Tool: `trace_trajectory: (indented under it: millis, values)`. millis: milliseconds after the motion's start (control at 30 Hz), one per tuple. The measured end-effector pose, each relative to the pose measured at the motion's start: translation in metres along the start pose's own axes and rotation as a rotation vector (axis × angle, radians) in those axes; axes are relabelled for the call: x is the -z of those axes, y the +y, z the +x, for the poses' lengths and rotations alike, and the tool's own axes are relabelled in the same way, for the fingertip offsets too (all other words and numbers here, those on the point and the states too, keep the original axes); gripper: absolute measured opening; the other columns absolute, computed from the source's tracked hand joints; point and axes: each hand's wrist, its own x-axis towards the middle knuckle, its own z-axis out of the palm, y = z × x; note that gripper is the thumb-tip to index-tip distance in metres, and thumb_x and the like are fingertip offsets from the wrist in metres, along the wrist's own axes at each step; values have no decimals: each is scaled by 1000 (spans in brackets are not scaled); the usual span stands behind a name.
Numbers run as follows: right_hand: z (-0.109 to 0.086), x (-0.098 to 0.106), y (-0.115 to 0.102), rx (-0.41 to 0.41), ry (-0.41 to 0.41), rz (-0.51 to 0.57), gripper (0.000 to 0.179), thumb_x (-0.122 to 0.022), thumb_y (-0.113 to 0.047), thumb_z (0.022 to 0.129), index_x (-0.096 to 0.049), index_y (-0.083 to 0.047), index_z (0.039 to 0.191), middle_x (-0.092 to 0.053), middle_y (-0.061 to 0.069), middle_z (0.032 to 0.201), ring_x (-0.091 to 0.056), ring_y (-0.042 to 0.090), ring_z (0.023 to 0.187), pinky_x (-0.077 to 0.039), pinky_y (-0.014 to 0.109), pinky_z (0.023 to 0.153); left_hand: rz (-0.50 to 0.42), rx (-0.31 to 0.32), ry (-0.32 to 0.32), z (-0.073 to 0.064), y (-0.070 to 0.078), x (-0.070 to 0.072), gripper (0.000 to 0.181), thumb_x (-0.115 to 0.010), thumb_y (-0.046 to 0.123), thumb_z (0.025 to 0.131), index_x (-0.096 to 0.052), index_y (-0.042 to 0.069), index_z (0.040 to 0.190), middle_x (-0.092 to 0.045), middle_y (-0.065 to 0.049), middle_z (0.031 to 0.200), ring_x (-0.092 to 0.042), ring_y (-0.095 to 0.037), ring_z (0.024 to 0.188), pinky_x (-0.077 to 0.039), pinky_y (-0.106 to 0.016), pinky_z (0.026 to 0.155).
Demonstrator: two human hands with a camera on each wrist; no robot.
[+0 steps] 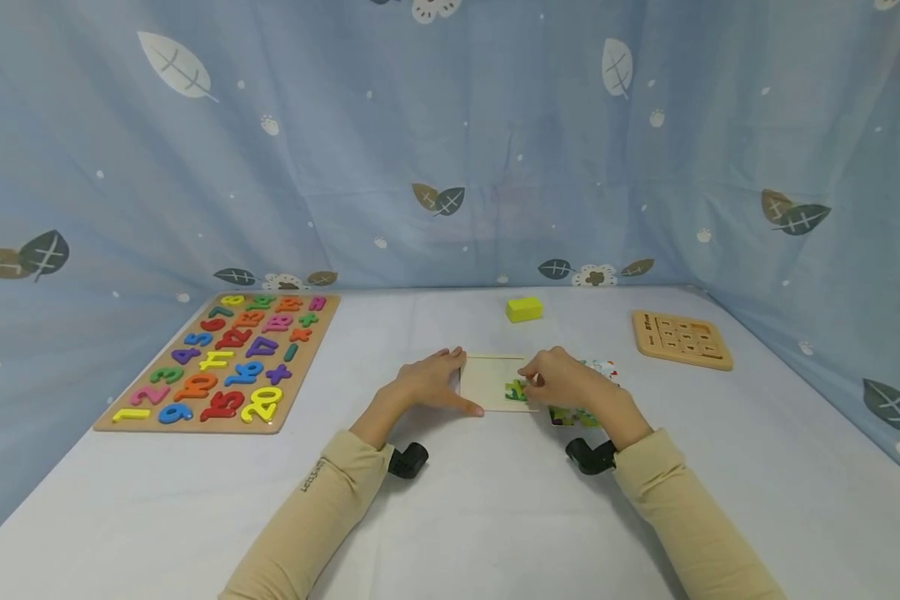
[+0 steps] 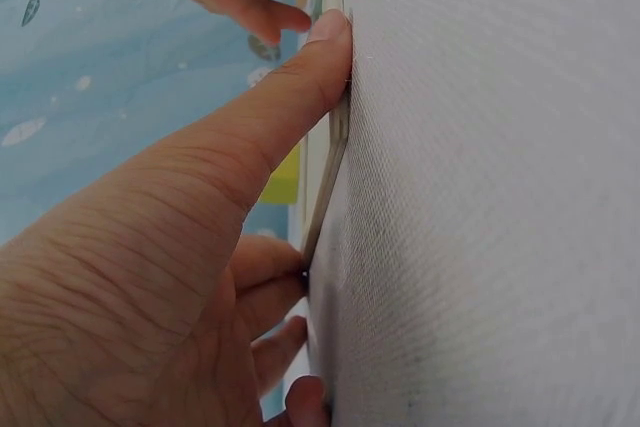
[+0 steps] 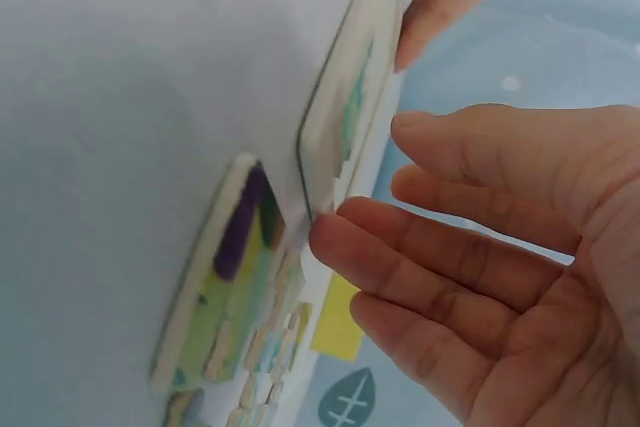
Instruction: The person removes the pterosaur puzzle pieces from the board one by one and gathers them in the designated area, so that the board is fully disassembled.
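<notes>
A pale, shallow jigsaw board (image 1: 483,382) lies flat in the middle of the table in the head view. Green jigsaw pieces (image 1: 515,390) sit at its right part. My left hand (image 1: 429,382) touches the board's left side, thumb stretched to the near left corner and fingers along the edge. Over the right side is my right hand (image 1: 566,382), its fingertips by the green pieces. In the right wrist view nothing shows between that thumb and fingers, and some fingertips meet the board's edge. More jigsaw pieces (image 3: 215,312) lie beside the board, partly hidden under the right hand in the head view.
A yellow block (image 1: 524,309) stands behind the board. To the left lies a wooden number board (image 1: 292,400) with coloured numerals and signs. A small wooden number-tile puzzle (image 1: 682,340) lies at the right. A blue patterned curtain (image 1: 450,150) hangs behind the white-covered table (image 1: 487,517).
</notes>
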Motion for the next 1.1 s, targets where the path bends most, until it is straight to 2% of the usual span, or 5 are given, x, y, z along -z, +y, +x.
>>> trace_trajectory:
  millis: [200,600,733,867,1100]
  values:
    - [0,-4,-2,3,0,-31,42,-68,-11,87,-61,9,123,-34,-6,51,-25,7,46,-24,20,46,0,1,-5,3,-1,0,105,-71,63,75,-23,13,154,-20,-2,161,-18,-22,149,-29,-61,110]
    - [0,-7,-3,-12,-14,-46,45,-72,-15,86,-61,10,122,-33,-7,50,-23,6,45,-23,20,46,11,-4,-7,4,0,0,106,-70,64,74,-23,14,154,-20,-2,161,-19,-23,149,-30,-61,109]
    - [1,-8,-4,4,-7,-55,27,-72,-13,85,-70,6,104,-30,-7,52,-24,6,46,-22,20,47,9,-3,-7,3,0,1,106,-70,64,74,-23,15,154,-20,-1,161,-18,-22,149,-29,-62,109]
    - [2,-8,-4,2,-4,-71,13,-72,-13,85,-69,-1,88,-27,-7,52,-23,6,46,-22,20,47,9,-1,-7,3,0,1,106,-71,64,74,-23,15,154,-20,-1,161,-18,-22,149,-29,-62,109]
    - [3,-9,-9,-15,-11,-87,41,-72,-16,85,-65,7,119,-37,-6,56,-30,6,47,-26,19,47,-4,17,2,1,2,0,106,-71,64,74,-23,15,154,-21,0,161,-19,-22,149,-28,-64,108]
